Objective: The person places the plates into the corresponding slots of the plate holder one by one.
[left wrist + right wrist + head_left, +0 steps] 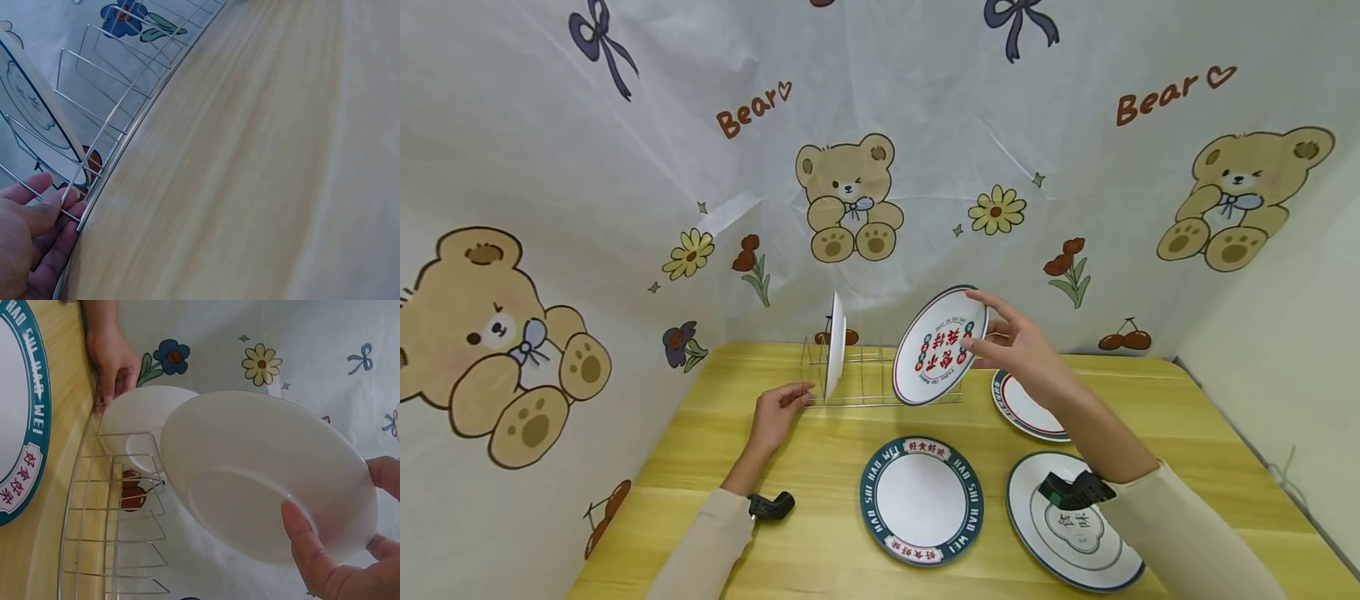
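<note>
My right hand (1018, 342) grips the edge of a white plate (928, 358) with red characters, holding it tilted above the right part of the wire dish rack (880, 402). The right wrist view shows this plate's plain white underside (250, 444), with one finger pressed on it. At the rack's left end my left hand (775, 417) pinches the wire frame between thumb and fingers, as the left wrist view shows. Close beside that hand, another plate (835, 350) stands upright in the rack; its patterned face (28, 100) shows in the left wrist view.
On the wooden table (715, 467) lies a green-rimmed plate (921, 500) in front of the rack. To its right are a plate with a grey design (1067, 542), partly under my right forearm, and a red-ringed plate (1030, 408). A bear-printed cloth (940, 183) hangs behind.
</note>
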The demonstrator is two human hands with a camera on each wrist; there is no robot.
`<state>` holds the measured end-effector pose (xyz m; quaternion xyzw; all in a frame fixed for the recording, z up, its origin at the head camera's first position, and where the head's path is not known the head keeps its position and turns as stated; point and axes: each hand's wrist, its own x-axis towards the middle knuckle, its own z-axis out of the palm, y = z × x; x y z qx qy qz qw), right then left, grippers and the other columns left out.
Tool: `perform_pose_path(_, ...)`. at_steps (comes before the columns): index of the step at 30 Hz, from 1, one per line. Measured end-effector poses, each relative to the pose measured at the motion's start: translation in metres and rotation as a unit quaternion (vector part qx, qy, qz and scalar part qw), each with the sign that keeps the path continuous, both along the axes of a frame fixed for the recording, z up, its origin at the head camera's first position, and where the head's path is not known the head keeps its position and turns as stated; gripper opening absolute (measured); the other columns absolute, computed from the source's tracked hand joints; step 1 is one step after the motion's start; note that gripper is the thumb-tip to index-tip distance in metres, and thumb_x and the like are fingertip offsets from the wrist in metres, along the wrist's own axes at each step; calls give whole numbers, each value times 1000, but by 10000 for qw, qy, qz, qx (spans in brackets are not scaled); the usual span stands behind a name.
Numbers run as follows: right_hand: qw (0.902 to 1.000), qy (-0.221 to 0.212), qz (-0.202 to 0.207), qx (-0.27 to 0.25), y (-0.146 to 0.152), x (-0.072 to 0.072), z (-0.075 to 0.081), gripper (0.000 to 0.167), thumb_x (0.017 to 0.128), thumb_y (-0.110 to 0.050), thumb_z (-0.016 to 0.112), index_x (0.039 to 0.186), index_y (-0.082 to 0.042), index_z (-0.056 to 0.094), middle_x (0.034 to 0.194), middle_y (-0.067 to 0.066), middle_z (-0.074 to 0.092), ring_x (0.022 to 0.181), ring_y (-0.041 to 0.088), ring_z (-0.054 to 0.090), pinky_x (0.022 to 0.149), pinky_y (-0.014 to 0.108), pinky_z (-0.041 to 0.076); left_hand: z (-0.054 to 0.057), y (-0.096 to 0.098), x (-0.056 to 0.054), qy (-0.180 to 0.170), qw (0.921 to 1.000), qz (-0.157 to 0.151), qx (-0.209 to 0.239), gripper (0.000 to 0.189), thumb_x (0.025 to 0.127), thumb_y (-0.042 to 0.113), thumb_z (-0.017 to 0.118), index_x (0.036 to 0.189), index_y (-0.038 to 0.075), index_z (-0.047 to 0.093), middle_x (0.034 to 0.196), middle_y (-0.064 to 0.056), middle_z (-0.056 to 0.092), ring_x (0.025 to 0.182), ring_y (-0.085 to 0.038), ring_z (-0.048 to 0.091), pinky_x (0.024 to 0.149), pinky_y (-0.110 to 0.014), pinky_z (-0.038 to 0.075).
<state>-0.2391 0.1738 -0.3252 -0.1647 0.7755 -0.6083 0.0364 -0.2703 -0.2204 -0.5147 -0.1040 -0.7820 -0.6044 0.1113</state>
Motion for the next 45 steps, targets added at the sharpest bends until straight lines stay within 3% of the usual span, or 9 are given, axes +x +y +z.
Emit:
perform_pose_path(10, 9992, 215, 330, -94, -34, -20, 10, 74, 94, -14, 75, 157, -25, 38, 110, 24, 59, 101, 42, 66, 84, 46, 63, -1, 1, 0, 17, 10000, -23, 29, 22, 96, -9, 63, 117, -14, 68, 110, -33, 69, 97, -48, 70, 86, -45, 61)
perform_pose_path(17, 9984, 216, 521, -40, -58, -35, 14, 75, 94, -9, 74, 158, -23, 37, 109, 24, 61, 99, 38, 68, 83, 46, 63, -21, -5, -15, -58, 10000, 45, 31, 21, 96, -8, 63, 116, -12, 69, 109, -31, 70, 97, -46, 71, 87, -45, 60)
perform_pose_path(22, 9978, 129, 656, -33, -74, -46, 10, 77, 94, -7, 74, 158, -24, 36, 109, 25, 60, 96, 35, 69, 86, 55, 61, -28, -7, -18, 6, 9999, 58, 158, 21, 95, -2, 67, 115, -7, 73, 110, -26, 72, 97, -43, 72, 85, -40, 62)
perform_pose_path(27, 9975, 121, 697, 53, -87, -56, 7, 78, 93, -7, 75, 158, -27, 37, 107, 27, 57, 94, 38, 67, 87, 61, 58, -29, -7, -18, 114, 9997, 87, 212, 19, 94, 0, 69, 112, -2, 75, 108, -22, 74, 93, -38, 74, 81, -31, 63)
perform_pose_path(33, 9961, 160, 788, 352, -101, -64, 2, 78, 93, -8, 76, 158, -27, 37, 100, 27, 54, 96, 50, 61, 85, 60, 59, -29, -6, -18, 116, 9997, 84, 214, 19, 94, -5, 67, 112, -3, 75, 108, -21, 74, 92, -34, 74, 80, -28, 63)
perform_pose_path(40, 9942, 228, 807, 666, -117, -70, -2, 80, 93, -11, 76, 159, -25, 35, 98, 24, 55, 93, 45, 63, 85, 56, 60, -28, -5, -17, 97, 9997, 86, 211, 19, 95, -3, 67, 112, -4, 75, 106, -21, 74, 90, -31, 75, 80, -27, 62)
perform_pose_path(45, 9939, 298, 700, 802, -126, -73, -1, 81, 92, -13, 78, 159, -27, 35, 97, 22, 55, 92, 46, 62, 81, 50, 63, -24, -5, -14, 75, 9998, 91, 168, 19, 95, -3, 67, 113, -5, 74, 107, -23, 73, 91, -35, 74, 81, -30, 63)
